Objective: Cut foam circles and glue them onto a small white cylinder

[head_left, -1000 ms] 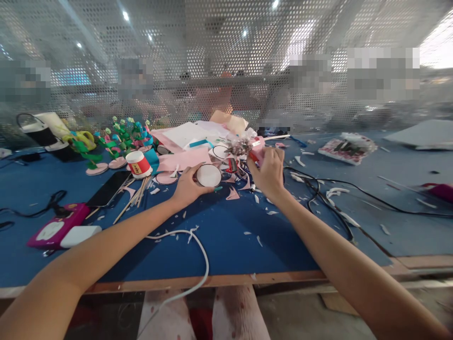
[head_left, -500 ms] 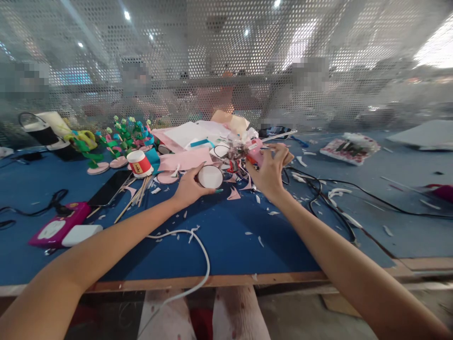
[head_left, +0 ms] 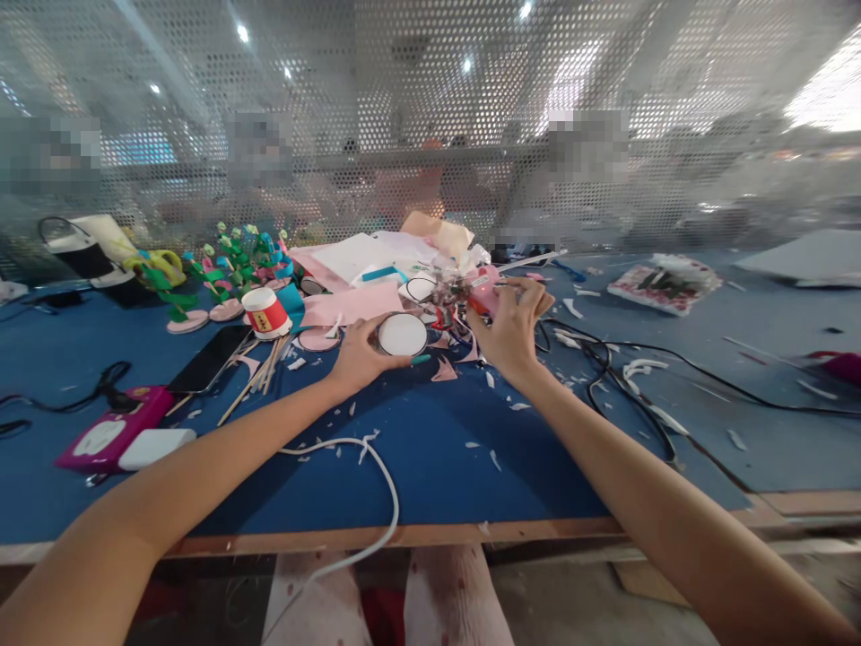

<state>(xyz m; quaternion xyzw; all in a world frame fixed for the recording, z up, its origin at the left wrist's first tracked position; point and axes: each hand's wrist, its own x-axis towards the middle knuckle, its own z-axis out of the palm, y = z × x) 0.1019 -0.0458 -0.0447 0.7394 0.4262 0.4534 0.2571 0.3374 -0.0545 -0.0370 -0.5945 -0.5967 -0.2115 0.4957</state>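
My left hand (head_left: 359, 355) is closed around the edge of a round white piece with a dark rim (head_left: 402, 335), its flat face turned toward me. Ahead of it, my right hand (head_left: 515, 327) grips a pink hot glue gun (head_left: 482, 285), with a pale glue stick (head_left: 531, 261) sticking out of its back. Crumpled clear wrap and red bits (head_left: 442, 316) lie by the gun's front, so its nozzle is hard to make out. Pink paper scraps (head_left: 444, 369) are on the table just below, between both hands.
A red-and-white paper cup (head_left: 266, 312), wooden sticks (head_left: 269, 366) and a phone (head_left: 210, 359) lie left. Green paper plants (head_left: 242, 256) stand behind. A purple power strip (head_left: 117, 431) and white cable (head_left: 388, 484) are nearer. Paper sheets (head_left: 343, 260) pile up at the back; black cables (head_left: 598, 354) run right.
My right hand has shifted its hold and tilted the glue gun slightly, its fingers more extended. The left hand with the round piece has moved slightly right.
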